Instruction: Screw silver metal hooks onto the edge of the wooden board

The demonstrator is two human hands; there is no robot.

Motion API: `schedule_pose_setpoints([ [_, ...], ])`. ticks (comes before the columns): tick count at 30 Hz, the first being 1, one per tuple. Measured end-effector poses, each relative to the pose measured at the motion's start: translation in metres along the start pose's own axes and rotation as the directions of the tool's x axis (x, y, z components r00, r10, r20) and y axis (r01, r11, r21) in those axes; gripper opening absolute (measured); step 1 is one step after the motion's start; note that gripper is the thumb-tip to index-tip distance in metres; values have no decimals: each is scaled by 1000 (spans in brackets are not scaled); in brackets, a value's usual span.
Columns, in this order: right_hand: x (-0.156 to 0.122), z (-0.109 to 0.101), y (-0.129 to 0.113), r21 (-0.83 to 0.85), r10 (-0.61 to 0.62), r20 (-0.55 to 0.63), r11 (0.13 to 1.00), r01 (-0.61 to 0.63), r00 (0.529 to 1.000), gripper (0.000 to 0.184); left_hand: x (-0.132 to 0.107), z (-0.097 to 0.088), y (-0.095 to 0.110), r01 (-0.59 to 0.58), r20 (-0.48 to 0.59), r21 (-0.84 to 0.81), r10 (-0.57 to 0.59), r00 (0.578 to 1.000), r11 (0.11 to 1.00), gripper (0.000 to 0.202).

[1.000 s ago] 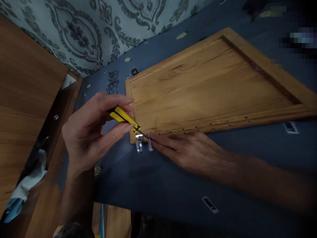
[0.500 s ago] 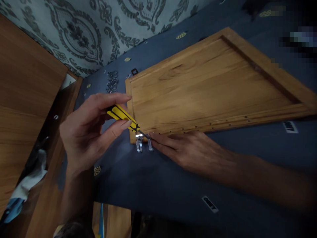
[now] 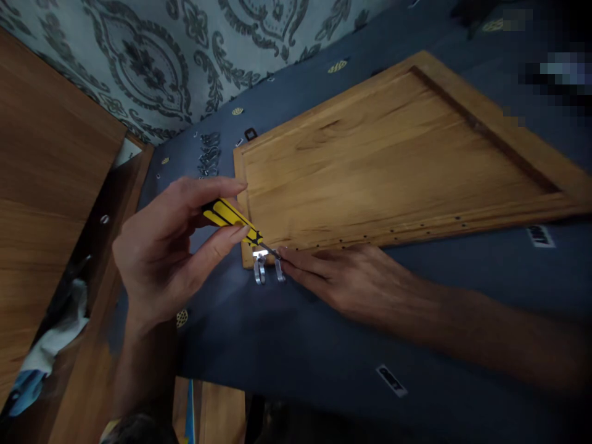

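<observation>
My left hand (image 3: 185, 246) is closed around the yellow and black handle of a screwdriver (image 3: 234, 221). The screwdriver slants down to the right, its tip meeting a shiny metal hook bracket (image 3: 259, 266) at the near left corner of a wooden board (image 3: 361, 166). At that same bracket, the fingers of my right hand (image 3: 345, 277) are pressed together and hold its right end beside the screwdriver tip. Whether a screw sits under the tip is too small to tell. A row of small dark holes runs along the board's near edge.
Several metal hooks (image 3: 209, 154) lie on the dark blue patterned cloth (image 3: 296, 345) left of the board. A dark ring-shaped piece (image 3: 250, 134) stands at the board's far left corner. Wooden furniture (image 3: 50, 142) rises on the left, and a patterned curtain or wall (image 3: 148, 61) at the back.
My left hand and the screwdriver have shifted very slightly, with the handle turned a little. My right hand stays at the bracket.
</observation>
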State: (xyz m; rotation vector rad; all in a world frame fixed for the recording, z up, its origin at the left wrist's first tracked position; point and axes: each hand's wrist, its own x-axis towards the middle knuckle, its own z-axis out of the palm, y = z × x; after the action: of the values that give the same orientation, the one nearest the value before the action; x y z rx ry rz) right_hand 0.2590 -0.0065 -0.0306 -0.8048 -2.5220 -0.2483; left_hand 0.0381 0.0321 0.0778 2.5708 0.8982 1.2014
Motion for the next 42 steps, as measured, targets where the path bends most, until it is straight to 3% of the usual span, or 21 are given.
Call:
schedule_pose_setpoints([
  [5,0,-1,0,4,-5,29,1000,5,1000,38,0,-2,1,-4,19,0,4,1000,1000,49],
  [13,1,0,2,8,-6,-37,1000,6,999,39,-1,-3,-3,11,72,-11,-10,997,1000,49],
  [20,1,-1,1,-1,-11,-33,1000,11,999,38,2,3,1,-102,1,68,103,995,992,45],
  [25,1,-1,1,0,-7,8,1000,7,1000,39,3,2,8,-35,14,58,34,999,998,40],
  [31,3,-3,1,-16,-17,-13,1000,17,1000,38,3,1,2,-60,62,39,58,996,997,39],
  [33,3,-2,1,-17,-15,-17,1000,15,1000,38,3,2,0,-237,10,14,237,971,971,44],
  [34,3,-2,1,-19,-15,-11,1000,15,1000,39,3,2,-1,-172,7,57,172,985,983,43],
  [37,1,-2,1,-21,-13,1,1000,13,1000,38,3,3,2,-115,-27,127,120,992,985,38],
  [42,1,-3,1,-22,-14,22,1000,15,1000,37,2,-1,8,-41,20,83,40,999,996,39],
])
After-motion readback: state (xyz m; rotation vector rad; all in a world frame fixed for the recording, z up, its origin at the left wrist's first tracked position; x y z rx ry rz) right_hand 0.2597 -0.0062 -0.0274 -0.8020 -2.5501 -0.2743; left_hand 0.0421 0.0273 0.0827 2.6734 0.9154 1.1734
